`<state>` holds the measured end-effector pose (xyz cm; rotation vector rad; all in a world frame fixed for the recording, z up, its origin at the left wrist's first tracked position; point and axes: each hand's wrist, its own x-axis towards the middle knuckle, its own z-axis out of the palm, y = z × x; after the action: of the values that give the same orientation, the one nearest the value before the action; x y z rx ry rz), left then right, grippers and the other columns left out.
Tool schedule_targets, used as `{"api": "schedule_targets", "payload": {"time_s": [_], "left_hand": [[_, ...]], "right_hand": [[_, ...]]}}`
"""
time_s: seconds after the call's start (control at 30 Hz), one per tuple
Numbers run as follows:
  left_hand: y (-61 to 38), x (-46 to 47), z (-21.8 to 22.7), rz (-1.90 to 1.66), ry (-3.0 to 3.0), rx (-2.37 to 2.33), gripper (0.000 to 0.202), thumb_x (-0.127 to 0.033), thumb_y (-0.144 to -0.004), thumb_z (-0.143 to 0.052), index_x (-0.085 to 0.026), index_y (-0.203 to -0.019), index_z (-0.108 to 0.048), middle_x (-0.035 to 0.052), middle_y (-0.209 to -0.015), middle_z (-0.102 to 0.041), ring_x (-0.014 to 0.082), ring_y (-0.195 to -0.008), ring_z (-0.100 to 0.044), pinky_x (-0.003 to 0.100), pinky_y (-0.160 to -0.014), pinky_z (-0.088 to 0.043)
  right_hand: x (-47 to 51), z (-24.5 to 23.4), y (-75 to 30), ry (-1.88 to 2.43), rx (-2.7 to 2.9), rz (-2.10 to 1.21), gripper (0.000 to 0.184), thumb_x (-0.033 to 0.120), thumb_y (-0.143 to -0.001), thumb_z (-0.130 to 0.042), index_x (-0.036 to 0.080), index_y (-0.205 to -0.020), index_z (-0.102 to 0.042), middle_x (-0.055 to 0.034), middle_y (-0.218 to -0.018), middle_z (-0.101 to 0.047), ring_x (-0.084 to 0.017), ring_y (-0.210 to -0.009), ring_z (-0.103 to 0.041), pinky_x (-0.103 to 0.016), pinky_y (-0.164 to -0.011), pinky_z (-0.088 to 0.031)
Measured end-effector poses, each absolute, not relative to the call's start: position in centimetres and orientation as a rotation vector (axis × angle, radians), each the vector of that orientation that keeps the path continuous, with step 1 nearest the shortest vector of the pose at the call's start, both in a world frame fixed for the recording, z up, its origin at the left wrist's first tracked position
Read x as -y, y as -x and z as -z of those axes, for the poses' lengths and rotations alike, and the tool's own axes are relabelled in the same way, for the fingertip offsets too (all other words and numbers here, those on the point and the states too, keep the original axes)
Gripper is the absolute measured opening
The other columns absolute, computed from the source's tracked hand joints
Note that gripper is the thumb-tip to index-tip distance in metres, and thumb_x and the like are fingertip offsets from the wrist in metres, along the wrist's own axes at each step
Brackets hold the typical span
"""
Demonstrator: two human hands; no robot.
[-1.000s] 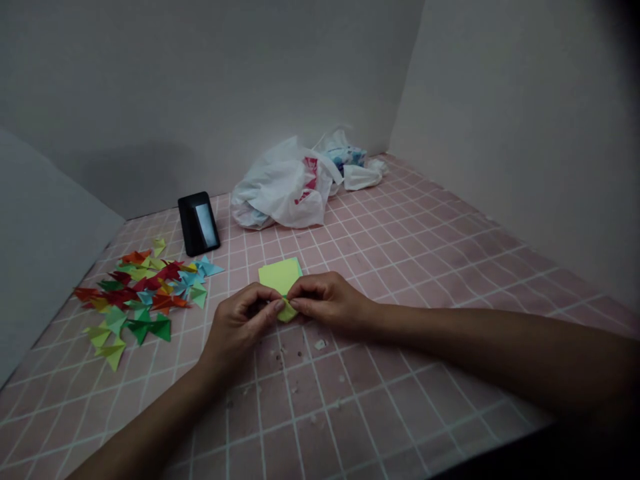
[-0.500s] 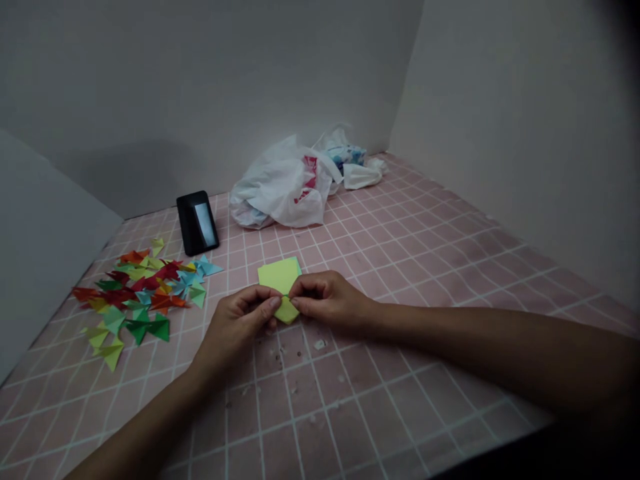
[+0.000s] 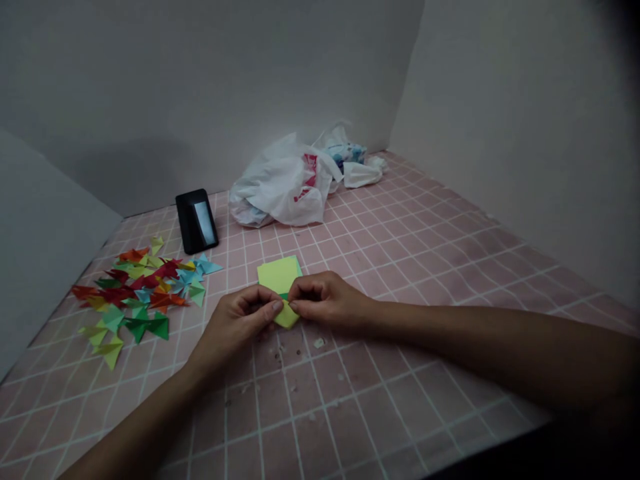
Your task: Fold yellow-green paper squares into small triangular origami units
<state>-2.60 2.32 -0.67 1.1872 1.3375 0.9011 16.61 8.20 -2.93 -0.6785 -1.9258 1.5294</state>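
"What step is this?"
"Folding, I'd judge: left hand (image 3: pixel 243 319) and right hand (image 3: pixel 334 301) both pinch the small yellow paper (image 3: pixel 287 317), at the near side of the square sheets (image 3: pixel 278 274) on the table (image 3: pixel 400 407)."
"And next?"
"Probably calls for even, gentle pressure."
"Its look?"
"Folded, pointed toward the person."

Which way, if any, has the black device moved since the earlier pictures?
No: the black device lies in the same place on the pink grid surface, with its gap to the white bag visibly unchanged.
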Motion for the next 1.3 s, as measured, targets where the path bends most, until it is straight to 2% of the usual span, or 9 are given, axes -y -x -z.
{"api": "schedule_targets", "payload": {"time_s": [0.37,0.83,0.93,1.03,1.1,1.2,1.3], "left_hand": [[2.72,-2.33,0.13,-0.869,-1.192,-1.348,0.022,-0.039,-0.082,-0.073,-0.018,-0.078,-0.072,-0.0011,-0.061,-0.063,0.0099,-0.053,-0.053,0.020,-0.052,-0.039],[2.13,-2.05,0.10,-0.876,-1.346,-1.417,0.019,-0.035,-0.081,-0.072,-0.017,-0.075,-0.068,-0.0028,-0.064,-0.059,0.0082,-0.053,-0.049,0.018,-0.048,-0.036],[2.19,-2.09,0.19,-0.916,-1.307,-1.456,0.020,-0.036,-0.079,-0.072,-0.017,-0.075,-0.067,-0.0031,-0.062,-0.058,0.0084,-0.052,-0.048,0.018,-0.047,-0.035],[2.34,-2.20,0.26,-1.002,-1.213,-1.481,0.022,-0.039,-0.077,-0.073,-0.018,-0.077,-0.066,-0.0030,-0.063,-0.058,0.0089,-0.051,-0.048,0.019,-0.047,-0.037],[2.37,-2.20,0.28,-1.039,-1.202,-1.490,0.022,-0.038,-0.076,-0.073,-0.018,-0.076,-0.066,-0.0028,-0.064,-0.059,0.0091,-0.052,-0.049,0.019,-0.048,-0.038],[2.22,-2.05,0.34,-1.066,-1.237,-1.488,0.019,-0.035,-0.076,-0.073,-0.017,-0.074,-0.066,-0.0026,-0.064,-0.058,0.0093,-0.054,-0.050,0.018,-0.049,-0.039],[1.97,-1.81,0.38,-1.099,-1.234,-1.453,0.018,-0.034,-0.076,-0.073,-0.018,-0.074,-0.067,-0.0017,-0.067,-0.060,0.0107,-0.058,-0.053,0.019,-0.052,-0.041]], "right_hand": [[-8.33,2.79,-16.60,0.686,1.918,-1.568,0.009,0.018,-0.082,-0.059,0.015,-0.075,-0.063,0.0027,-0.068,-0.056,-0.009,-0.063,-0.048,-0.023,-0.059,-0.036],[-8.23,2.97,-16.62,0.653,1.974,-1.540,0.008,0.016,-0.082,-0.059,0.015,-0.076,-0.062,0.0031,-0.068,-0.055,-0.010,-0.064,-0.048,-0.023,-0.060,-0.036],[-8.17,2.90,-16.65,0.605,1.885,-1.590,0.006,0.022,-0.086,-0.061,0.016,-0.083,-0.061,0.0027,-0.072,-0.055,-0.010,-0.065,-0.048,-0.023,-0.061,-0.037],[-8.23,2.86,-16.66,0.485,1.759,-1.648,0.019,0.030,-0.083,-0.070,0.018,-0.094,-0.059,0.0017,-0.084,-0.057,-0.009,-0.066,-0.050,-0.022,-0.060,-0.039],[-8.28,2.86,-16.65,0.412,1.793,-1.593,0.023,0.029,-0.080,-0.075,0.019,-0.094,-0.061,0.0003,-0.091,-0.058,-0.010,-0.071,-0.052,-0.024,-0.065,-0.043],[-8.26,2.87,-16.63,0.376,1.902,-1.409,0.011,0.026,-0.082,-0.072,0.019,-0.083,-0.064,-0.0019,-0.090,-0.060,-0.015,-0.084,-0.056,-0.031,-0.080,-0.046],[-8.11,2.85,-16.60,0.445,1.914,-1.344,0.010,0.023,-0.085,-0.068,0.018,-0.079,-0.063,-0.0022,-0.087,-0.060,-0.015,-0.084,-0.056,-0.032,-0.081,-0.045]]}}
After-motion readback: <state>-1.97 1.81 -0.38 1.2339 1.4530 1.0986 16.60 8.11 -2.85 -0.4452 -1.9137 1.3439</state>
